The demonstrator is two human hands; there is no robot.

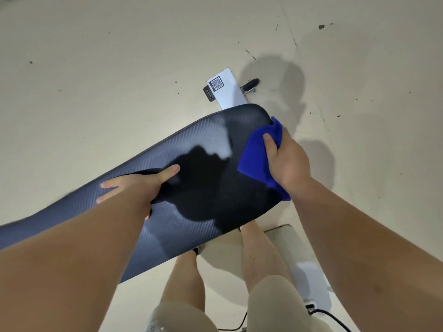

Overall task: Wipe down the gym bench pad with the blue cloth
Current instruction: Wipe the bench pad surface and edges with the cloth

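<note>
At the bottom of the frame stand the person's bare legs (259,255) in beige shorts (271,307). A black cable (333,316) curls over the floor at the lower right, beside a white base piece (309,276) of the bench frame.

The dark, ribbed bench pad (203,130) runs slantwise above the legs, from the lower left edge up toward the centre right. Both forearms reach in over it.

The left hand (141,185) lies flat on the pad's middle, left of centre in the frame. Its fingers (107,185) are straight and spread, holding nothing, and the thumb points right along the surface.

Farther up and to the right, the right hand (287,159) grips the blue cloth (256,159), with the thumb on top and the other fingers curled round the bunched fabric. The cloth rests against the pad's right edge, near its rounded far end, and one corner hangs down past the wrist.

Beyond the pad's far end a white frame bar (231,97) sticks out, bearing a QR-code label (216,83). A small black-and-metal handle (250,83) sits just to its right.

The beige floor (96,56), flecked with dark marks, fills the upper part of the frame.
</note>
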